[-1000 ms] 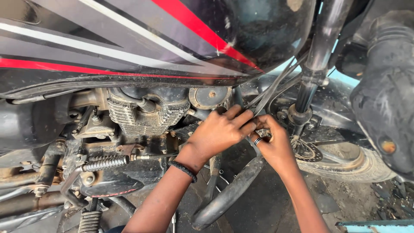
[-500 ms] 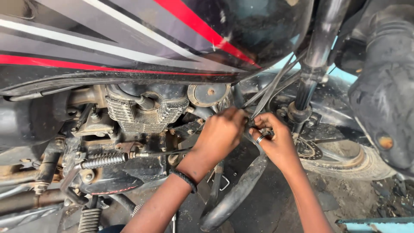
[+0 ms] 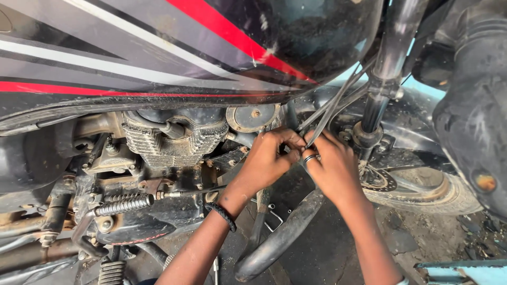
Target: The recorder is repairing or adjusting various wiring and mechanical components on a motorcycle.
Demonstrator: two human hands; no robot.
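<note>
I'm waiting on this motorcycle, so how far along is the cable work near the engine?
Done: cannot tell. In hand: the left hand and right hand meet on the cables by the engine, and what they pinch is hidden. Left: both hands remain on the cables.

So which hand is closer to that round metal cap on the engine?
Left. The left hand sits just below and right of the round cap; the right hand is farther right, toward the fork.

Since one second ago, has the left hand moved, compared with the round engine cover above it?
Yes. The left hand has curled tighter and shifted slightly right, so it lies below and right of the round cover, closer to the right hand.
</note>
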